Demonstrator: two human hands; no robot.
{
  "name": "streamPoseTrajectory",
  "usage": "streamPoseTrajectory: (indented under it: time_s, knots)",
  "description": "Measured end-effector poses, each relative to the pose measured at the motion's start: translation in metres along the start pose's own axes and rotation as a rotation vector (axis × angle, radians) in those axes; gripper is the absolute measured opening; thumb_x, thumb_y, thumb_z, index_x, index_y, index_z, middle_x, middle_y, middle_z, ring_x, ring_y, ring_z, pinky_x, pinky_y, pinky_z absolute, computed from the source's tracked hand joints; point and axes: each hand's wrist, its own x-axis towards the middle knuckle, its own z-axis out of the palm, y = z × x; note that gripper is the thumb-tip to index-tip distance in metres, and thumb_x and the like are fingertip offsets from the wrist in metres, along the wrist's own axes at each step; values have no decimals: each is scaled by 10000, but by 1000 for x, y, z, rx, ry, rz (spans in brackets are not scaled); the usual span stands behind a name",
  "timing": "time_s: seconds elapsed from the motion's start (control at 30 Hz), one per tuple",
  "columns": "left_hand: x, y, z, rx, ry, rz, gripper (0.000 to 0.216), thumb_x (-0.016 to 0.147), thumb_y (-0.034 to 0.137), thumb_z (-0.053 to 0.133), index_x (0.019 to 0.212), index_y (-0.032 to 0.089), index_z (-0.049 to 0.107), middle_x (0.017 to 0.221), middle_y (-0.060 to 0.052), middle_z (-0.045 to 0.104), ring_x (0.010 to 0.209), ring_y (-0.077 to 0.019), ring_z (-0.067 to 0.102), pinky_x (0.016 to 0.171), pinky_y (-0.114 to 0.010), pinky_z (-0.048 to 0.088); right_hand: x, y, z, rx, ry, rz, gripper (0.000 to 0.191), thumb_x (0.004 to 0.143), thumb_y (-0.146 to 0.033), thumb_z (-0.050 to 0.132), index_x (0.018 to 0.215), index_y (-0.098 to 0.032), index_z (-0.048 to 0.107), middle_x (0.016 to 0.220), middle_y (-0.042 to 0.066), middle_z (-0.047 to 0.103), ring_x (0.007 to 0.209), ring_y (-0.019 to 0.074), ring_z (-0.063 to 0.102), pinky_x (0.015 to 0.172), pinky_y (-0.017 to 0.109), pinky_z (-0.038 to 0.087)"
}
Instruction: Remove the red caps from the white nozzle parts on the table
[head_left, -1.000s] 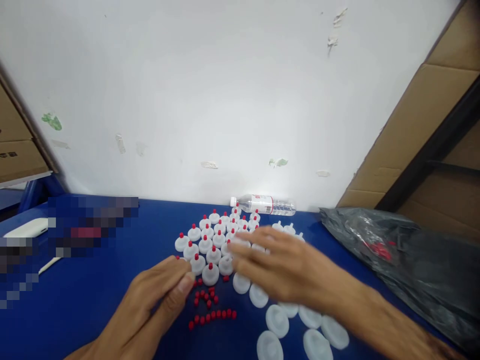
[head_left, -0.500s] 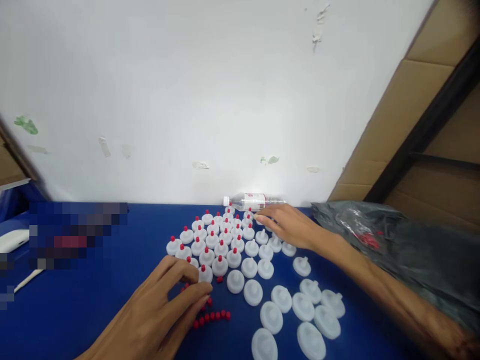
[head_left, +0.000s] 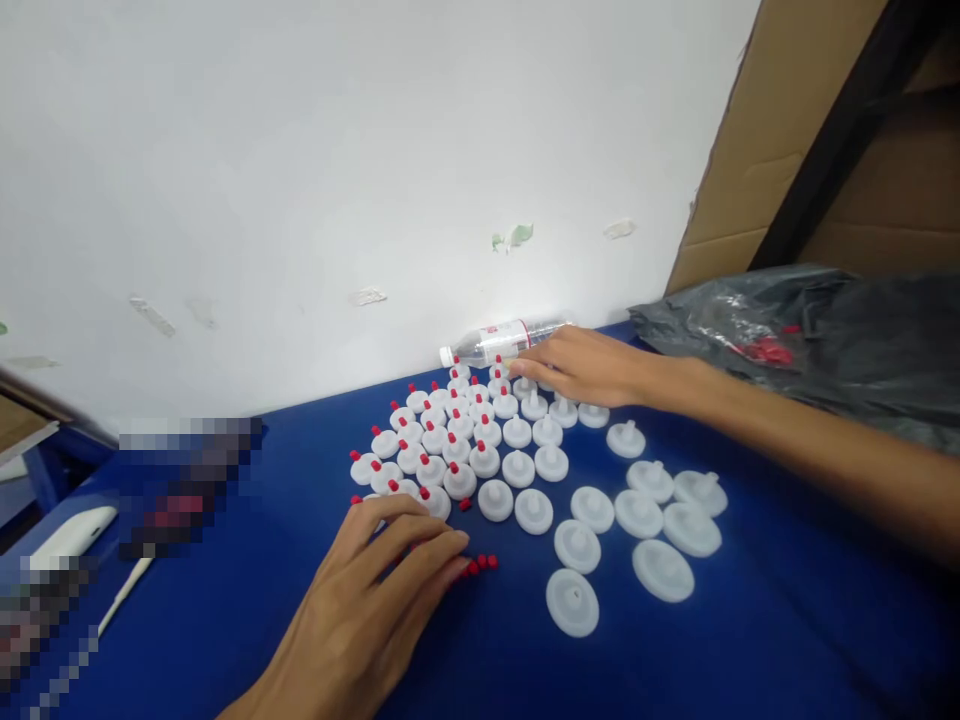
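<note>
Several white plastic discs stand in rows on the blue table (head_left: pixel 750 640). Those at the left and back carry red caps (head_left: pixel 454 468); those at the right, like the nearest white disc (head_left: pixel 572 602), are bare. My left hand (head_left: pixel 382 590) lies palm down on the table over a line of loose red caps (head_left: pixel 480 565), fingers curled onto them. My right hand (head_left: pixel 589 366) reaches to the far end of the rows, its fingertips pinched at a disc next to a lying water bottle (head_left: pixel 495 342).
A crumpled black plastic bag (head_left: pixel 810 330) with red pieces inside lies at the right. Cardboard boxes (head_left: pixel 757 140) lean against the white wall behind it. A white object (head_left: pixel 71 530) and a blurred patch sit at the left.
My right hand has moved from over the near discs to the far end of the rows by the bottle. My left hand settled onto the loose red caps. The view tilted.
</note>
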Motion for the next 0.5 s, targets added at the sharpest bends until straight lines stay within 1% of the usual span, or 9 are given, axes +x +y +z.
streamPoseTrajectory:
  time_s: [0.07, 0.17, 0.23, 0.3, 0.4, 0.47, 0.5]
  knots:
    - [0, 0, 0, -8, -24, -7, 201, 1104, 208, 537, 1243, 228, 679, 1104, -13, 751, 1140, -176, 612, 1025, -274, 526, 0, 0, 1, 21, 15, -6, 618, 1119, -580, 244, 816, -215, 641, 671, 37, 624, 595, 197, 541, 661, 355, 354]
    - [-1, 0, -1, 4, -62, -10, 227, 1100, 183, 531, 1279, 225, 664, 1136, -16, 750, 1192, -188, 591, 1059, -298, 520, 0, -3, 3, 62, 25, -40, 620, 1112, -610, 232, 948, -219, 684, 826, 72, 707, 748, 237, 621, 765, 380, 428]
    - [-3, -1, 0, 29, -71, 4, 250, 1107, 178, 512, 1309, 222, 653, 1169, -11, 753, 1244, -188, 568, 1088, -301, 508, 0, -6, 7, 82, 13, -72, 627, 1109, -620, 234, 961, -216, 690, 871, 81, 722, 810, 252, 642, 816, 398, 451]
    - [-5, -4, 1, 45, -87, 16, 273, 1114, 173, 491, 1335, 223, 642, 1211, -4, 754, 1300, -185, 548, 1102, -302, 506, 0, -9, 11, 90, -7, -97, 633, 1112, -615, 232, 925, -211, 683, 866, 80, 720, 818, 253, 647, 833, 408, 462]
    - [-9, -10, 5, 90, -99, 48, 291, 1124, 206, 476, 1370, 227, 631, 1266, -1, 752, 1358, -200, 534, 1094, -315, 524, -1, -12, 13, 82, -23, -115, 641, 1131, -567, 200, 851, -212, 655, 791, 59, 692, 743, 230, 631, 813, 402, 473]
    - [-11, -13, 6, 133, -91, 54, 295, 1129, 241, 470, 1377, 237, 631, 1278, 2, 750, 1358, -213, 539, 1090, -337, 530, -2, -14, 10, 74, 1, -113, 622, 1142, -529, 200, 871, -213, 663, 790, 49, 699, 727, 219, 633, 798, 392, 478]
    - [-11, -13, 6, 145, -78, 45, 292, 1129, 248, 473, 1372, 244, 635, 1272, 1, 750, 1342, -215, 549, 1087, -343, 531, -2, -15, 8, 70, 33, -106, 595, 1145, -518, 222, 923, -213, 681, 846, 53, 725, 772, 223, 654, 813, 390, 481]
